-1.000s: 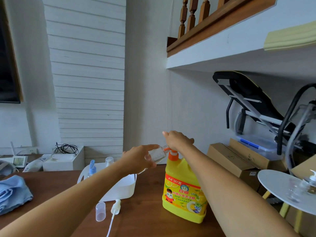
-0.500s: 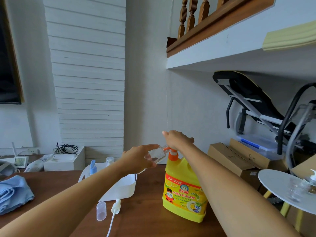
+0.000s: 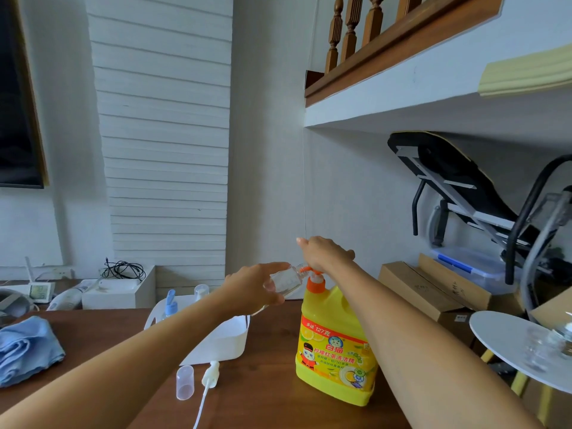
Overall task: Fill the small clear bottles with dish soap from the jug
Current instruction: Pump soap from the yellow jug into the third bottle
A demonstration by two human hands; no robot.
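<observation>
A yellow dish soap jug (image 3: 332,351) with an orange pump top (image 3: 315,278) stands upright on the brown table. My left hand (image 3: 250,289) grips a small clear bottle (image 3: 283,281), tilted with its mouth against the pump's spout. My right hand (image 3: 325,253) rests on top of the pump head, palm down, and hides most of it. The bottle's pump cap with its white tube (image 3: 208,382) and a clear cap (image 3: 184,382) lie on the table in front of me.
A white basket (image 3: 229,339) holding more small bottles sits behind my left arm. A blue cloth (image 3: 26,348) lies at the table's left. To the right, a round white side table (image 3: 507,345) carries clear bottles; cardboard boxes (image 3: 433,292) stand behind it.
</observation>
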